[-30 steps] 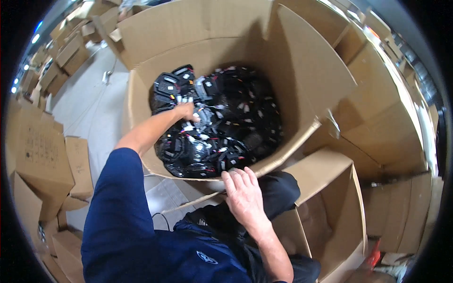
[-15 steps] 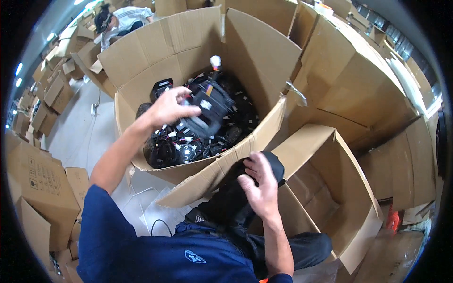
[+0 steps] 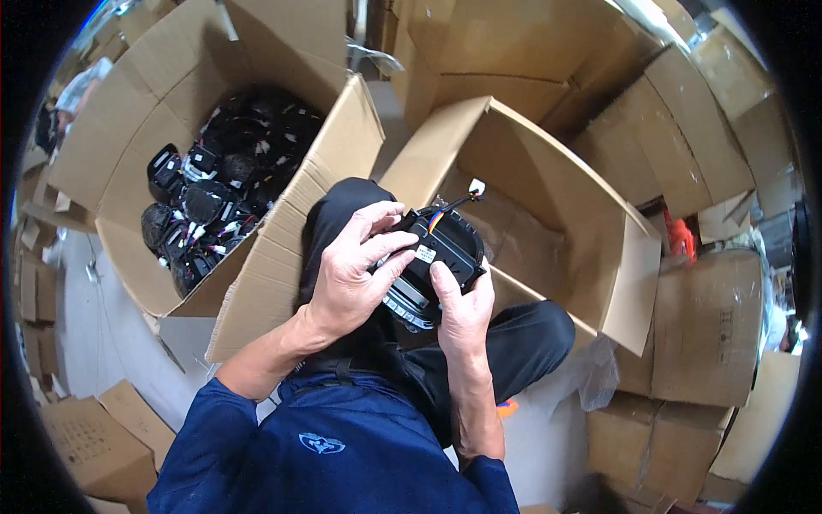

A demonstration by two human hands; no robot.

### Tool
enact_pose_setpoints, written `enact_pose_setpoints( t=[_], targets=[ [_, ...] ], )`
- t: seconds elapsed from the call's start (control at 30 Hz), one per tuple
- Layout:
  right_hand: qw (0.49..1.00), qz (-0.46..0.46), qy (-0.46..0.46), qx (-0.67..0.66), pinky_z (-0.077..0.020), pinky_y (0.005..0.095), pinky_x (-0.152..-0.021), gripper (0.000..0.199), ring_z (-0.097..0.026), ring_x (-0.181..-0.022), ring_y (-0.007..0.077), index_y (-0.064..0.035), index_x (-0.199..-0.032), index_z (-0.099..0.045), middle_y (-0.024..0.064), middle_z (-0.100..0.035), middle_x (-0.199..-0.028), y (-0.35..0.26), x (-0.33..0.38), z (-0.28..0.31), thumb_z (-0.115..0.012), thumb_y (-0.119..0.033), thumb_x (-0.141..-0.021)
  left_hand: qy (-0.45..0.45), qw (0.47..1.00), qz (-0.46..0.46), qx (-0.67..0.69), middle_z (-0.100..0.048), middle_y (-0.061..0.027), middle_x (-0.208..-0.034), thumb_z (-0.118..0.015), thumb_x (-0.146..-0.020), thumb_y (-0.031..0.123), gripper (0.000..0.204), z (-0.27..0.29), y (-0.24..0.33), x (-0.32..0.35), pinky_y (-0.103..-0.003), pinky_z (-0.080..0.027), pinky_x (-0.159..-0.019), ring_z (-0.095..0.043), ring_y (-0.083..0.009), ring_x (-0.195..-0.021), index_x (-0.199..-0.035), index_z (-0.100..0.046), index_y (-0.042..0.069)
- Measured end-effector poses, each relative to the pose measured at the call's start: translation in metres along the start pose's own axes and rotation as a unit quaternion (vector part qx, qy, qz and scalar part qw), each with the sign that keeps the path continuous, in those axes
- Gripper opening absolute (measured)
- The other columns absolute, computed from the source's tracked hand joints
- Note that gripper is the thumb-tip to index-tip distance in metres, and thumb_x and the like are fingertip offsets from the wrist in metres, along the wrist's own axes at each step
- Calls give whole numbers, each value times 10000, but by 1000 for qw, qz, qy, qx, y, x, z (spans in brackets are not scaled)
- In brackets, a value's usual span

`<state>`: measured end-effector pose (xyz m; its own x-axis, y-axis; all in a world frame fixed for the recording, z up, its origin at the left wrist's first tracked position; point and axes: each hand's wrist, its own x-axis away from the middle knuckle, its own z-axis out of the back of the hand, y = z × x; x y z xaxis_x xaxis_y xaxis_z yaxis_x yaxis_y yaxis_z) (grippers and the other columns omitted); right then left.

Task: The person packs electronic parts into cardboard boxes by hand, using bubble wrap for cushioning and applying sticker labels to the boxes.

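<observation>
Two cartons (image 3: 548, 163), right hand (image 3: 462, 317), left hand (image 3: 355, 270), one black unit (image 3: 454, 244)
Over the lap (image 3: 402, 368), the right clasps the unit; the left's bent fingers lie at its edge, whether pinching I cannot tell. One white plug (image 3: 477, 187) juts out.

Pale floor (image 3: 548, 454), stacked brown cartons (image 3: 706, 330)

Pale grey floor (image 3: 94, 343) beneath many cardboard boxes (image 3: 591, 236), 2 open ones nearest the middle.
</observation>
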<state>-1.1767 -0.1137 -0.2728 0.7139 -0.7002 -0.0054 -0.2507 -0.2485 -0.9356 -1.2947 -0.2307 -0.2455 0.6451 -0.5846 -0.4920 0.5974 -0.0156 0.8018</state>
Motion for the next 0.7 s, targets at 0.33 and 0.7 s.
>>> enact_pose_setpoints(
  t=[0.33, 0.7],
  targets=[
    [994, -14, 86, 65, -512, 339, -989, 514, -644, -1079, 186, 29, -1321, -532, 120, -662, -1186, 16, 12, 26, -764, -138, -893, -76, 997, 24, 20, -655, -177, -1220, -770, -814, -20, 215, -40, -27, 13, -358, -536, -946, -657, -294, -1124, -1026, -755, 12],
    [974, -3, 138, 182, -511, 318, -976, 489, -639, -1062, 163, 23, -1321, -538, 101, -665, -1182, 22, 12, 22, -745, -122, -903, -111, 972, 149, 143, -635, -112, -1128, -748, -827, -42, 168, -52, -46, 18, -304, -515, -902, -638, -210, -1061, -991, -744, -6]
  ],
)
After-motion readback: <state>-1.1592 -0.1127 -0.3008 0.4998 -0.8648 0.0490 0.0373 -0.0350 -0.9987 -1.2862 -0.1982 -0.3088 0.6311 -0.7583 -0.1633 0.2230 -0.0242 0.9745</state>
